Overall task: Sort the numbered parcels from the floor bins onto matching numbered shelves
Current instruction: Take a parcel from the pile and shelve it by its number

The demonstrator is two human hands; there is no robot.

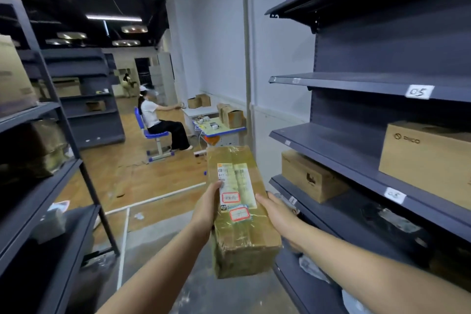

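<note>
Step in hand: the person is carrying one parcel [242, 209] and is reading its label, so I judge that the matching step is going on and the placing is not yet done.
Parcel: a long taped cardboard box, held in the air in the near middle of the scene, between the two shelf units; on top it is carrying a white label with two red-framed stickers [238, 213], and the handwriting on them is too blurred to read.
Left hand [207, 209]: it is gripping the left side of the parcel, thumb lying on the label.
Right hand [276, 214]: it is lying flat along the right side, fingers straight, pressing and supporting the box.
Right shelves [369, 85]: one tag is reading "05" [419, 91]; a lower tag [394, 195] is not clear to me.
Other boxes: two cardboard boxes [309, 176] are already sitting on the right shelves.
Next move: it is calling for reading the number, finding the shelf with the same tag, then sliding the parcel onto a free part of it.
</note>
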